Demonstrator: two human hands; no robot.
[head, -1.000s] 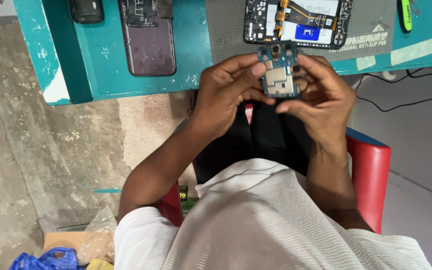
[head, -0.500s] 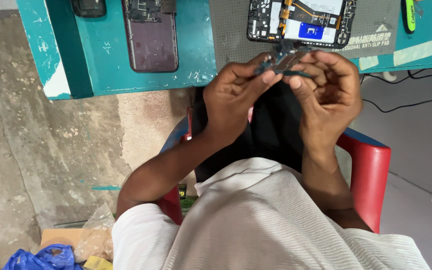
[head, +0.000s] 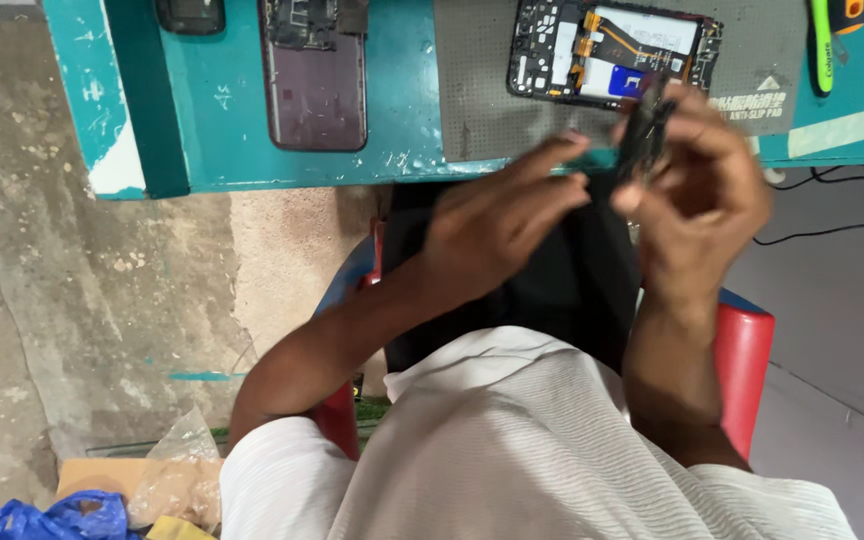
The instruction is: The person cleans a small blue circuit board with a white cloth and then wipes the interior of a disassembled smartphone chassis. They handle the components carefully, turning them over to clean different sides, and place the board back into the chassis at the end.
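My right hand pinches a small dark circuit board, held edge-on just in front of the teal table's edge. My left hand reaches toward it with fingers stretched out, fingertips close to the board's lower end; whether they touch it I cannot tell. Right behind the board, an opened phone with exposed internals lies on a grey mat.
A purple phone back cover lies on the teal table to the left, a dark phone beyond it. Green tool at far right. Red chair arm, black cable, plastic bags on the floor.
The board turned from face-up to edge-on and moved right and up toward the opened phone. My left hand loosened from it and now stretches out its fingers.
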